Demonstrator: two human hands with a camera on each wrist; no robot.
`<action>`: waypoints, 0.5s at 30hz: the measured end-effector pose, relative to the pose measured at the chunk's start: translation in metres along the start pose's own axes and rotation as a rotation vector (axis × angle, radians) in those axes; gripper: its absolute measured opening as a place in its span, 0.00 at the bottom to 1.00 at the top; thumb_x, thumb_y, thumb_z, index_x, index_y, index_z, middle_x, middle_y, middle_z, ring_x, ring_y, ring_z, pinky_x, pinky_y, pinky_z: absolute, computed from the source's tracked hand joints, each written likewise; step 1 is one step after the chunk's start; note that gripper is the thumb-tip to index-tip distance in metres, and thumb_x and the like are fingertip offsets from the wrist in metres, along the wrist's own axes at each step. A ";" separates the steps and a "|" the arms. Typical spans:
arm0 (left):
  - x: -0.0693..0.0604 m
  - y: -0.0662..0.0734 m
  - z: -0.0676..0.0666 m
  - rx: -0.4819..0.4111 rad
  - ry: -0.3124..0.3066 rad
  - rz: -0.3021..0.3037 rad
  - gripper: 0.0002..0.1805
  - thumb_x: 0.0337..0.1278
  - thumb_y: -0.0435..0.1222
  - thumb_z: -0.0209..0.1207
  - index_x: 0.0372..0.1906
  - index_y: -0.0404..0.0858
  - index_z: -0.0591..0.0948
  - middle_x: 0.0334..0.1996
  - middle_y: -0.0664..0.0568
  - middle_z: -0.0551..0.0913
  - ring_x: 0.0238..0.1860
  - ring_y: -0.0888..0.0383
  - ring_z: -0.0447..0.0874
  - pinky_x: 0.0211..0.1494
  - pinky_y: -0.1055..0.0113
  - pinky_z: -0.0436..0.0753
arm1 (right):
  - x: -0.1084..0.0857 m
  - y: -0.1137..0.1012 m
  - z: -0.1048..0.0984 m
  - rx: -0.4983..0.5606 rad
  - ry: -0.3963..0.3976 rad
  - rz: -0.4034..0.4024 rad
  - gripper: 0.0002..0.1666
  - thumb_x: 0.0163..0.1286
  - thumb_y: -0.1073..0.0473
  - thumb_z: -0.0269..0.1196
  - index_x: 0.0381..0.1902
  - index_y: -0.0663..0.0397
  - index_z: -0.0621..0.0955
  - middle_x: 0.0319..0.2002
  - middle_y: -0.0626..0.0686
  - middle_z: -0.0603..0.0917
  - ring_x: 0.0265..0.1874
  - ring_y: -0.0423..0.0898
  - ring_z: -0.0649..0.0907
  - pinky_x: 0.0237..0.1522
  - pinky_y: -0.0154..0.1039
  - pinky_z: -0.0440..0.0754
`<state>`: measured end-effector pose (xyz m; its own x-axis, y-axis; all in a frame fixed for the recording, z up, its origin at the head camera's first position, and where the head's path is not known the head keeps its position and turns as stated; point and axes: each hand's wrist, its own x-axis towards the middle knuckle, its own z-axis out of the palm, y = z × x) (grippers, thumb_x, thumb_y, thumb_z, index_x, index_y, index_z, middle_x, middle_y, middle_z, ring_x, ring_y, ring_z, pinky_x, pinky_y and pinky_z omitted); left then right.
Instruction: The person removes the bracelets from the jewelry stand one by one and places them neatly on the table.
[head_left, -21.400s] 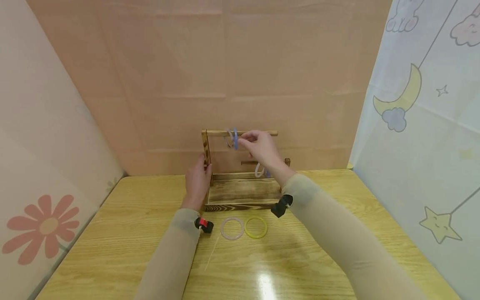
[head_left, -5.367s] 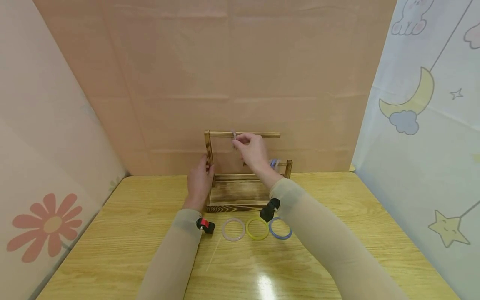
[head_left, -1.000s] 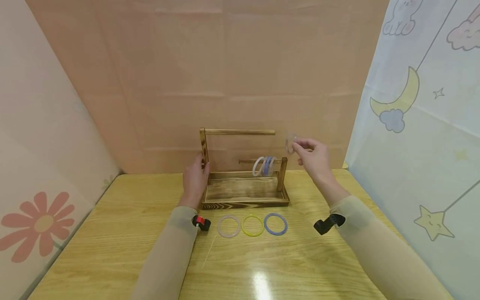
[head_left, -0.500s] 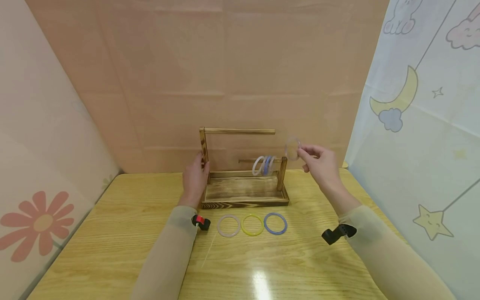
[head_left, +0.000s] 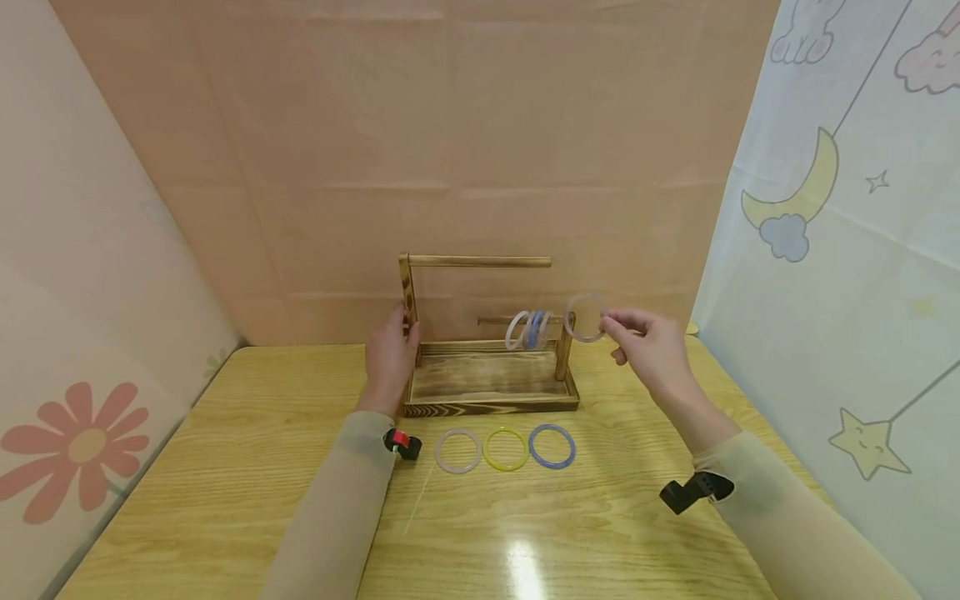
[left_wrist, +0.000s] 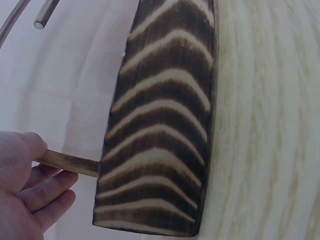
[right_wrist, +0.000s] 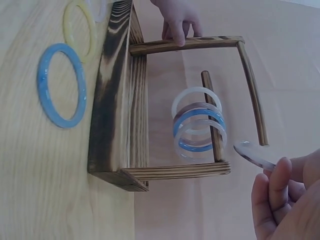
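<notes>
In the head view my left hand [head_left: 390, 358] grips the left post [head_left: 408, 287] of a dark-grained wooden bangle rack [head_left: 487, 408]. The left wrist view shows thumb and fingers on either side of that post [left_wrist: 70, 163]. Right of the rack, my right hand [head_left: 652, 350] pinches a translucent pale bangle [head_left: 588, 340] by its edge, its round face turned toward me. In the right wrist view this bangle [right_wrist: 252, 156] is apart from both bars. Several bangles hang on the lower bar [head_left: 491, 321], among them a white one [head_left: 514, 331] and a blue one [head_left: 535, 330].
In front of the rack, a pale pink bangle [head_left: 437, 451], a yellow bangle [head_left: 505, 469] and a blue bangle [head_left: 552, 465] lie in a row on the wooden table [head_left: 615, 533]. The rack's upper bar [head_left: 480, 262] ends freely on the right. A brown backdrop [head_left: 480, 150] stands behind.
A blue bangle has gone from the upper bar to the table. The pale bangle has come off that bar and moved right, then lower, turning face-on. My left hand has stayed on the post.
</notes>
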<state>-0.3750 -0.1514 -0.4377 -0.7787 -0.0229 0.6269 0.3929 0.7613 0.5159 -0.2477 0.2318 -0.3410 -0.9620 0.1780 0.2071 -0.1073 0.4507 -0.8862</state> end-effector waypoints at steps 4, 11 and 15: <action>0.000 0.001 0.000 0.006 0.001 0.001 0.18 0.78 0.32 0.67 0.63 0.29 0.81 0.48 0.33 0.91 0.40 0.36 0.94 0.39 0.41 0.90 | -0.007 0.006 -0.001 -0.031 -0.029 0.026 0.26 0.83 0.43 0.67 0.66 0.54 0.87 0.62 0.56 0.87 0.26 0.41 0.84 0.22 0.35 0.71; 0.000 0.002 -0.001 0.000 -0.008 -0.002 0.17 0.78 0.33 0.67 0.63 0.30 0.81 0.48 0.33 0.90 0.42 0.36 0.93 0.41 0.41 0.90 | -0.018 0.019 -0.005 -0.084 -0.093 0.052 0.28 0.84 0.42 0.66 0.69 0.55 0.86 0.62 0.59 0.87 0.27 0.44 0.85 0.23 0.37 0.72; -0.001 0.001 0.000 0.001 -0.009 -0.008 0.17 0.79 0.33 0.67 0.63 0.29 0.81 0.48 0.33 0.90 0.43 0.36 0.93 0.42 0.41 0.90 | -0.023 0.027 -0.007 -0.130 -0.140 0.054 0.28 0.85 0.43 0.65 0.70 0.55 0.85 0.58 0.59 0.89 0.27 0.47 0.86 0.26 0.40 0.73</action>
<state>-0.3742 -0.1509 -0.4377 -0.7860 -0.0229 0.6178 0.3865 0.7618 0.5199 -0.2269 0.2458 -0.3665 -0.9919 0.0862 0.0931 -0.0299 0.5545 -0.8316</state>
